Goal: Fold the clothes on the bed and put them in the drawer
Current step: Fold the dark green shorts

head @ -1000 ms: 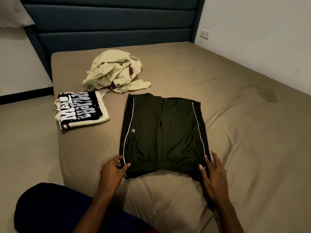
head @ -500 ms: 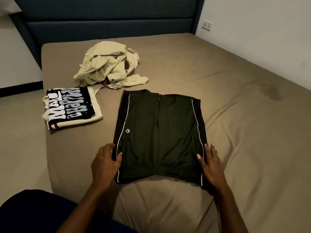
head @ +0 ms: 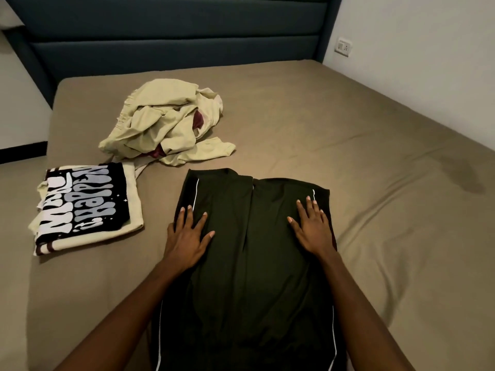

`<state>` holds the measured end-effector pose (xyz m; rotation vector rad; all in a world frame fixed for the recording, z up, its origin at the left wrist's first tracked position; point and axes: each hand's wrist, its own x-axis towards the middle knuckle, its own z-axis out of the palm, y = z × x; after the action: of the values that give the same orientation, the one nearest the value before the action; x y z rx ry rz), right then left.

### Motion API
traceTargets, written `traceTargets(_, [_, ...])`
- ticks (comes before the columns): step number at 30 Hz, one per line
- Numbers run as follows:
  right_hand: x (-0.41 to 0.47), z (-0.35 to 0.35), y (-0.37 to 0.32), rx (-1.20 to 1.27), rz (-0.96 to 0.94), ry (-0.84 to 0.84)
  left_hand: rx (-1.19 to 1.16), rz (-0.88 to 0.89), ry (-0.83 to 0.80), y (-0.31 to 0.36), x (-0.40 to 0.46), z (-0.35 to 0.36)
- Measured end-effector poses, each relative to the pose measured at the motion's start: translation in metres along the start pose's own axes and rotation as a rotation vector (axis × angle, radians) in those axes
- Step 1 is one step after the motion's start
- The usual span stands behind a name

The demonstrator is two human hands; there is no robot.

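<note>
A dark green garment (head: 251, 263) with thin white side stripes lies flat on the tan bed (head: 375, 183), running from mid-bed down to the near edge. My left hand (head: 187, 234) lies flat on its left side with fingers spread. My right hand (head: 313, 226) presses flat on its right side near the far corner. A folded cream shirt with a black-and-white print (head: 85, 207) sits at the bed's left edge. Behind it a crumpled pile of pale yellow clothes (head: 166, 124) with a bit of maroon lies unfolded.
A dark blue padded headboard (head: 174, 36) closes the far end. A white wall with a socket (head: 344, 46) runs along the right. The floor (head: 16, 210) lies to the left of the bed. A dark stain (head: 466, 175) marks the sheet at right.
Both hands left the garment's near corners and moved forward onto its far half, now flat on the fabric. The view moved closer and lower over the garment.
</note>
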<state>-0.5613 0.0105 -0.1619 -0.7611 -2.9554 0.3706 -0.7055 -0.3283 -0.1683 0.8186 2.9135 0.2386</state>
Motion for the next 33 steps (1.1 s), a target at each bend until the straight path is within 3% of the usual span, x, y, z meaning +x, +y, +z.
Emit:
traceTargets(5, [0.033, 0.017, 0.024, 0.04, 0.111, 0.009, -0.077, -0.092, 0.026, -0.016, 0.047, 0.003])
traceTargets(12, [0.037, 0.024, 0.027, 0.027, 0.114, 0.009, -0.222, -0.099, 0.075, -0.032, 0.053, 0.013])
traceTargets(14, [0.04, 0.019, 0.026, 0.038, 0.107, -0.024, -0.381, -0.105, 0.117, -0.035, 0.048, 0.005])
traceTargets(17, [0.04, -0.002, 0.008, 0.213, 0.183, -0.049, -0.909, -0.203, 0.403, -0.038, 0.019, -0.014])
traceTargets(19, [0.042, -0.017, -0.03, 0.376, 0.217, 0.061, -1.004, -0.364, 0.519, -0.042, -0.02, -0.018])
traceTargets(22, [0.037, -0.017, -0.116, 0.41, 0.012, 0.203, -1.017, -0.514, 0.513, -0.052, -0.08, 0.0])
traceTargets(27, [0.038, 0.041, -0.252, 0.284, -0.353, 0.058, -1.045, -0.602, 0.417, -0.052, -0.164, 0.004])
traceTargets(30, [0.045, 0.076, -0.305, 0.2, -0.317, -0.089, -1.015, -0.6, 0.307, -0.045, -0.202, 0.005])
traceTargets(33, [0.039, 0.098, -0.328, 0.377, -0.238, -0.004, -1.041, -0.557, 0.234, -0.045, -0.219, 0.007])
